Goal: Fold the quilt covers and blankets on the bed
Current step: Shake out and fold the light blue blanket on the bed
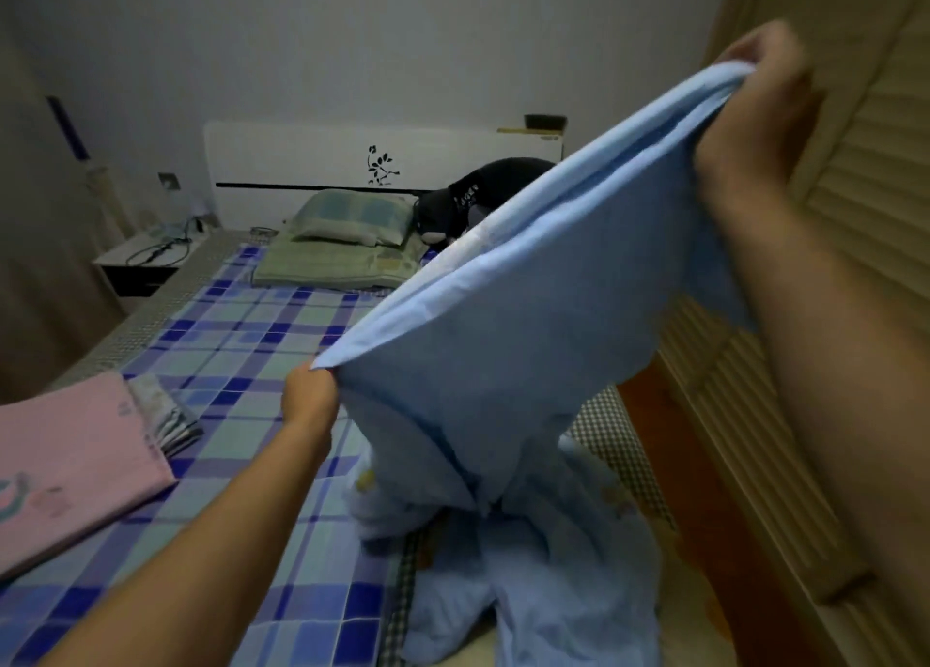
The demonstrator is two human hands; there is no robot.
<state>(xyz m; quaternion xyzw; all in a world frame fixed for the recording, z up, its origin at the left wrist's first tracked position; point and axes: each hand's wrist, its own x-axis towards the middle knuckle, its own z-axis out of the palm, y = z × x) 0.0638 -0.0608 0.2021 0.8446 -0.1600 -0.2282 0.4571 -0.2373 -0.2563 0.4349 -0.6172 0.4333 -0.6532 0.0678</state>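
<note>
The light blue cotton quilt cover was lifted across the centre and right of the frame, its top edge stretched taut between both hands while the rest of it hung down in a crumpled heap over the lower right edge of the bed, some of it trailing toward the floor at the bottom of the frame. The left hand, in the middle of the frame, had its fingers curled tight on one corner of the cloth. The right hand, raised at the upper right, pinched several bunched layers of the same edge between thumb and curled fingers. At the lower left, a folded pink blanket lay flat on the blue checked bedsheet, and just beside it, at its upper right edge, lay a smaller folded stack of pale patterned cloth; both looked finished. The blue cover seemed to be only at the start of its folding, with an edge found and aligned but no neat fold made yet. A green pillow rested on a flat green folded cover at the upper middle, near the white headboard.
</note>
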